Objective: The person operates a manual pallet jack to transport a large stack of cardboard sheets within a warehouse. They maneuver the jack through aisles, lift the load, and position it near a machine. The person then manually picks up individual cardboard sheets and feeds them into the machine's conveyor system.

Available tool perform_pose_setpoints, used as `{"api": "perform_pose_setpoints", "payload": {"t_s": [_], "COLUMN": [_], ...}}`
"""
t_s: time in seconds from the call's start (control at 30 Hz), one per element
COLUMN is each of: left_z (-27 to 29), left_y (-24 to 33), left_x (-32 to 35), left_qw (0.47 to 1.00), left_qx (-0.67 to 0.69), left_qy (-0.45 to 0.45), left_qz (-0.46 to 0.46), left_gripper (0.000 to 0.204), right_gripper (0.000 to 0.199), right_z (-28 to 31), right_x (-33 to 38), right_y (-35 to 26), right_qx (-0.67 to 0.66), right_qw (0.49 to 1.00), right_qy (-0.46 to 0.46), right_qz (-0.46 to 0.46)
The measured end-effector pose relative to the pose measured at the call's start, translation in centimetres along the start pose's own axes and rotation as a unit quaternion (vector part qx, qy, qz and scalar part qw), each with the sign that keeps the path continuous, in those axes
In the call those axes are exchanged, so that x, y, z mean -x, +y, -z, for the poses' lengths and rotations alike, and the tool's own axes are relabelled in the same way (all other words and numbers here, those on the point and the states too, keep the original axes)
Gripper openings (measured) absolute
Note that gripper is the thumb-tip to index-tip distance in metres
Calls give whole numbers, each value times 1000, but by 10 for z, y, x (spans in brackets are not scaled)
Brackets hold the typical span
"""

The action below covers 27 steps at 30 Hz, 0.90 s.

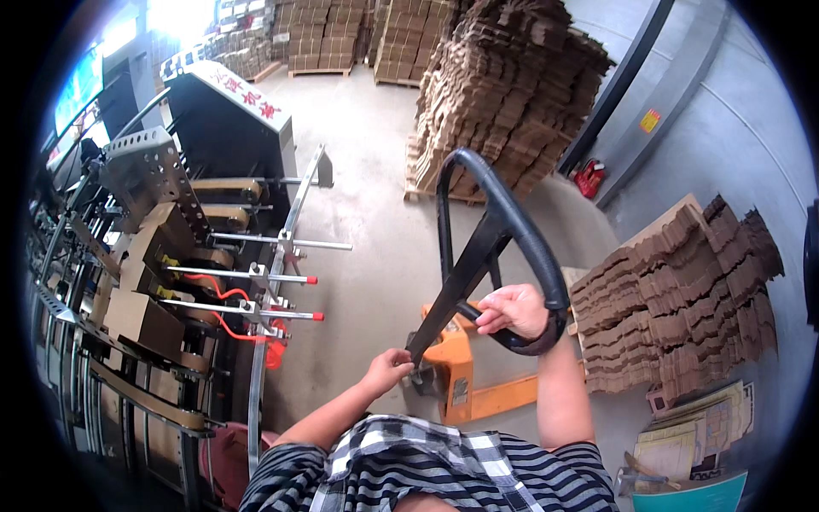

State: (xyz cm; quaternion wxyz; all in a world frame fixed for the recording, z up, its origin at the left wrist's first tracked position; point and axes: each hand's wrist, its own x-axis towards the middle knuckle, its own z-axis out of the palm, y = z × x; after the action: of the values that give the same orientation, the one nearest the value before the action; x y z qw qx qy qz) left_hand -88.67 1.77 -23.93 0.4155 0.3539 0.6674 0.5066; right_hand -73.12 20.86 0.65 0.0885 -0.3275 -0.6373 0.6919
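My right hand (514, 311) grips the lower bar of the black loop handle (503, 213) of an orange pallet jack (456, 363). The handle's tiller slants down to the jack's orange body in front of me. Just left of the tiller's base hangs my left hand (386, 369), fingers curled loosely, holding nothing. A low pallet of stacked brown cardboard blanks (682, 290) sits to the right, by the jack's forks.
A large carton machine (171, 256) with metal rods tipped red and brown boxes fills the left side. A tall pile of cardboard blanks (503, 94) stands ahead on a pallet, more pallets behind it. A red object (589, 177) lies by the grey wall. Papers lie at lower right.
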Motion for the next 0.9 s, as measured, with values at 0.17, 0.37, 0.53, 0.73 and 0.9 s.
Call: {"api": "perform_pose_setpoints", "payload": {"t_s": [0.17,0.37,0.53,0.73,0.9], "left_z": [16,7,-5,-7,14], "left_y": [5,-3,24,57,54], "left_x": [26,49,59,40,-20], "left_qw": [999,994,990,991,977], "left_qx": [39,92,134,117,86], "left_qy": [29,58,40,55,111], "left_qz": [5,27,18,-36,-161], "left_gripper": [32,33,26,35,72], "right_gripper": [22,27,27,26,39], "right_z": [-5,-12,-16,-16,-14], "right_x": [4,4,-17,-18,36], "right_y": [1,7,28,60,64], "right_qx": [-31,-32,-217,-199,-214], "right_qw": [999,999,970,938,894], "right_qy": [-13,-1,-84,-15,-125], "right_qz": [34,33,76,285,374]}}
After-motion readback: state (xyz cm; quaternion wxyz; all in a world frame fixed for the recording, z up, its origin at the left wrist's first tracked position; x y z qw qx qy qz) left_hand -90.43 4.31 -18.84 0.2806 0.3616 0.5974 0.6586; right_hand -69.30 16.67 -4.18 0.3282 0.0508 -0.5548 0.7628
